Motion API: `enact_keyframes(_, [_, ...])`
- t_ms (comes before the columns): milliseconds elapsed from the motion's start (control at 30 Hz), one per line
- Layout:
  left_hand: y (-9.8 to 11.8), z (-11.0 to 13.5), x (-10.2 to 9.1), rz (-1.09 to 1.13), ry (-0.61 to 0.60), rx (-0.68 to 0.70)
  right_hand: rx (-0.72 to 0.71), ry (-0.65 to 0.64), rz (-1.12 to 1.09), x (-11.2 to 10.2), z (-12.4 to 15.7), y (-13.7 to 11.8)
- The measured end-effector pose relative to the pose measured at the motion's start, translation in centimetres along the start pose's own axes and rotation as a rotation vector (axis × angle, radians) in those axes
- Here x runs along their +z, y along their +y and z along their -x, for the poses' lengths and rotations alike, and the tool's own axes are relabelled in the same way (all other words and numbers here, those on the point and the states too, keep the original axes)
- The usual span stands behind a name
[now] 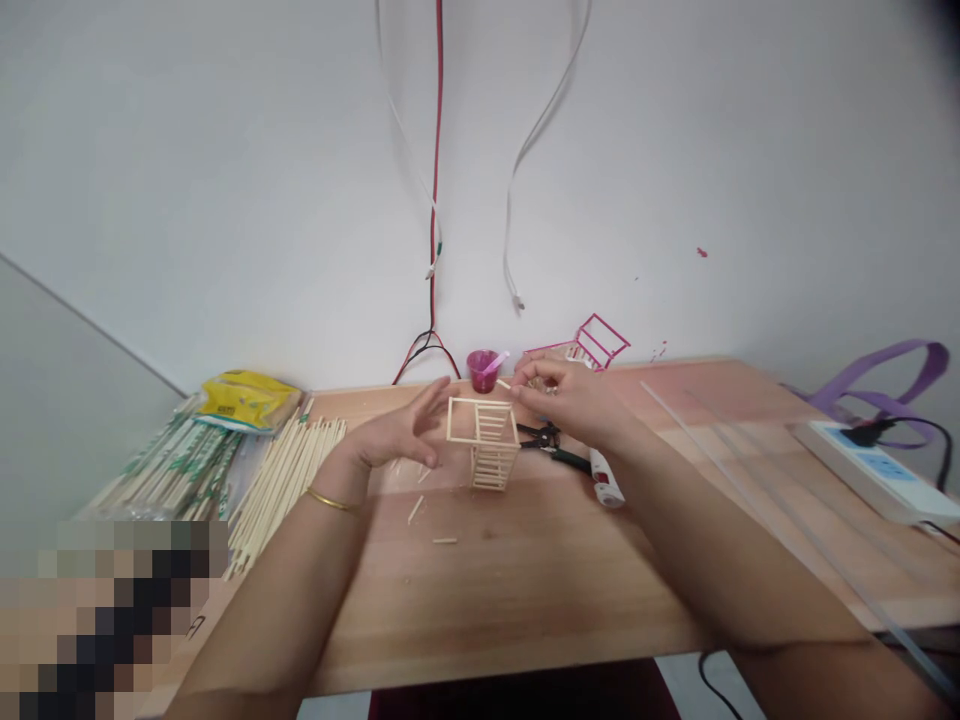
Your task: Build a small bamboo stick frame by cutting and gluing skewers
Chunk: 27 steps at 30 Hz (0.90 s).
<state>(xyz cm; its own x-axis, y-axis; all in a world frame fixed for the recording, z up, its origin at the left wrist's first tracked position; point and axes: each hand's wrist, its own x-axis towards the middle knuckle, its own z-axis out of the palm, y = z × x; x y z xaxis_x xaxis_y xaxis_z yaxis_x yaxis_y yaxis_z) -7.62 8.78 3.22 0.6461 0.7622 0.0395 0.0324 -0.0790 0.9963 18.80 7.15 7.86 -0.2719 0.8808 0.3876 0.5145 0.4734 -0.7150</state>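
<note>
Forearms (pixel 292 570) nearest | left grip (pixel 405 430) spread | right grip (pixel 566 395) pinching stick (pixel 504 384) | cup (pixel 481 373) behind frame (pixel 484 442)

On a light-brown wooden surface (pixel 525 590), a box-shaped openwork frame (pixel 493 468) of thin pale wooden sticks stands between the bare left hand (pixel 401 428), its fingers spread, and the bare right hand (pixel 564 396), whose grip pinches a short pale stick (pixel 504 384). A small translucent magenta cup (pixel 481 378) with a pink stirrer (pixel 496 363) sits behind the frame; long pale wooden sticks (pixel 277 480) and a yellow plastic packet (pixel 246 400) lie on the left.
</note>
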Motion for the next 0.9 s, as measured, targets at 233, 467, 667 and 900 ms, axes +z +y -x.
enact_keyframes(233, [-1.5,-1.8,4.9,0.021,0.031,0.148,0.023,-0.056,-0.029,-0.2,0.0,-0.1])
enact_keyframes(467, [-0.6,-2.1,6.1,-0.227,0.177,0.174,-0.098,-0.008,0.056,-1.2,1.0,-0.3])
enact_keyframes(667, [0.9,0.3,8.2,-0.509,0.295,0.160,-0.291,0.131,0.095,-0.9,3.3,-0.4])
enact_keyframes(900, [-0.5,1.7,8.9,-0.651,0.361,0.288,-0.401,0.130,0.102,1.1,4.7,0.1])
